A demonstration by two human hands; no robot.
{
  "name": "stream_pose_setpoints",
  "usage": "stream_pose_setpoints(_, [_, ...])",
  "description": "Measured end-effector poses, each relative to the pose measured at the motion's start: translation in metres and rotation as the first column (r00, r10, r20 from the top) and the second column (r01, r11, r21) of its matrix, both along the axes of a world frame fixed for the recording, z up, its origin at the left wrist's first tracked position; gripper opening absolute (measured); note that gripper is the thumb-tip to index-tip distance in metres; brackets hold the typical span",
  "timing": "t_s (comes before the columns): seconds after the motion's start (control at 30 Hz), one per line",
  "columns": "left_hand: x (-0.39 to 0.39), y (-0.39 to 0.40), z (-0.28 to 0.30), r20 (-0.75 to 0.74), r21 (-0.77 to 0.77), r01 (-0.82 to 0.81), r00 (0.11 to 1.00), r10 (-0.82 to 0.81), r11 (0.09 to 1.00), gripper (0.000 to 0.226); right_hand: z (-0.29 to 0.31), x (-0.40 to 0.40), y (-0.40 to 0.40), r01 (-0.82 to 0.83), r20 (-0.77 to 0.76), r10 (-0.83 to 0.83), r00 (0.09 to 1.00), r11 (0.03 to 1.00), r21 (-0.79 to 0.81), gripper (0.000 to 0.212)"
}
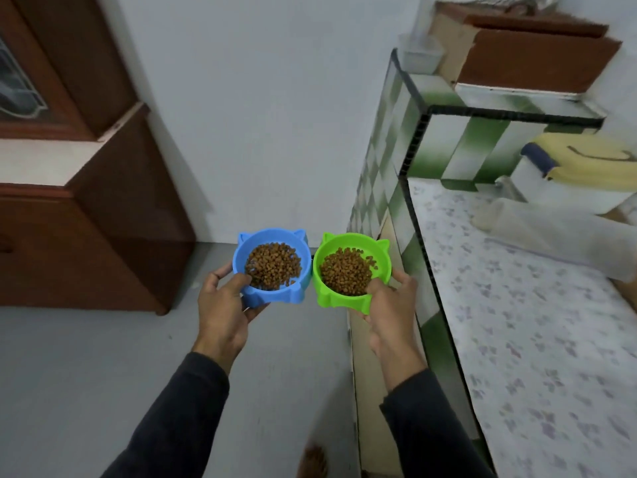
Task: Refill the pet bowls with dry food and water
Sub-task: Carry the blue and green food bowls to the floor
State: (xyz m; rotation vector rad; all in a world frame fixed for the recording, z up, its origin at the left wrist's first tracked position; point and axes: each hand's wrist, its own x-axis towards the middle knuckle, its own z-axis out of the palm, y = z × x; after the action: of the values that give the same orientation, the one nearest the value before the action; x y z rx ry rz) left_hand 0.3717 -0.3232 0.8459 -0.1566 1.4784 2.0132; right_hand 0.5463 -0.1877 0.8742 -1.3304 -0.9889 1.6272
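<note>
While I stand over the grey floor point(86, 374), both arms reach forward: my left hand point(224, 305) grips the blue bowl point(296, 270), thumb hooked over its near rim, and my right hand point(389, 305) grips the green bowl point(379, 260) likewise. Both sit upright and level, rims touching, filled with brown kibble point(272, 265), beside the tiled counter point(551, 339). No writing is legible.

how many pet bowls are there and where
2. The blue bowl is held in the left hand, and the green bowl in the right hand, side by side over the floor. Both hold dry food. Others may be out of view.
</note>
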Motion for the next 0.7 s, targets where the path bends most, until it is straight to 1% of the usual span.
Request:
stream_pose_setpoints(0.13, [-0.033, 0.029, -0.008, -0.003, -0.008, -0.052, 0.999, 0.052, 0.999, 0.04, -0.012, -0.042, 0.039, -0.036, 0.092, 0.031, 0.995, 0.998, 0.053, 0.047])
stream_pose_setpoints(0.2, [-0.05, 0.042, -0.013, 0.007, -0.014, -0.081, 0.997, 0.081, 0.997, 0.039, -0.019, -0.062, 0.054, -0.05, 0.116, 0.044, 0.992, 0.997, 0.053, 0.047])
stream_pose_setpoints(0.3, [-0.075, 0.06, -0.021, 0.014, -0.017, -0.102, 0.995, 0.102, 0.995, 0.041, -0.028, -0.091, 0.077, -0.082, 0.111, 0.08, 0.991, 0.997, 0.014, 0.051])
stream_pose_setpoints(0.4, [-0.102, 0.079, -0.032, 0.026, -0.028, -0.108, 0.994, 0.109, 0.994, 0.045, -0.039, -0.121, 0.1, -0.097, 0.144, 0.097, 0.985, 0.995, -0.007, 0.053])
stream_pose_setpoints(0.5, [-0.133, 0.1, -0.044, 0.05, -0.037, -0.116, 0.992, 0.118, 0.993, 0.046, -0.052, -0.151, 0.123, -0.104, 0.134, 0.109, 0.985, 0.994, -0.041, 0.056])
stream_pose_setpoints(0.7, [-0.205, 0.145, -0.067, 0.107, -0.041, -0.078, 0.991, 0.082, 0.996, 0.048, -0.076, -0.218, 0.166, -0.094, 0.104, 0.105, 0.989, 0.99, -0.107, 0.062])
